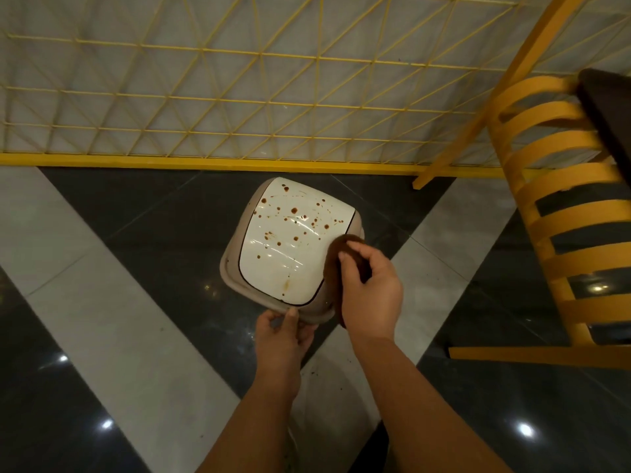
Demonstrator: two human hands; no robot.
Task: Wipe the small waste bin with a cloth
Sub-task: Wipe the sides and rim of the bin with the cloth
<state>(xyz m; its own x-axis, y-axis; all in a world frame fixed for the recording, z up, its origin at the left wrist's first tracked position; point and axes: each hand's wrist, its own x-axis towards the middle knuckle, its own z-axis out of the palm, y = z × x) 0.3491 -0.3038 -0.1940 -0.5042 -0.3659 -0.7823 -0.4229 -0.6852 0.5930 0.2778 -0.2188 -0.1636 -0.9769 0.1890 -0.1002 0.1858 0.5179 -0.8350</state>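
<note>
A small beige waste bin [235, 268] stands on the floor below me. Its white swing lid [290, 247] is speckled with brown spots. My left hand [285, 331] grips the near rim of the bin, thumb on top. Over the lid's right edge, my right hand [370, 285] is closed on a brown cloth [336, 247]. The cloth touches the right side of the lid and partly hangs down behind my hand.
A yellow wire fence [259, 97] with a solid yellow base rail runs just behind the bin. A yellow slatted chair [560, 206] stands at the right, a dark tabletop corner [607, 107] above it. The floor has glossy dark and pale tiles.
</note>
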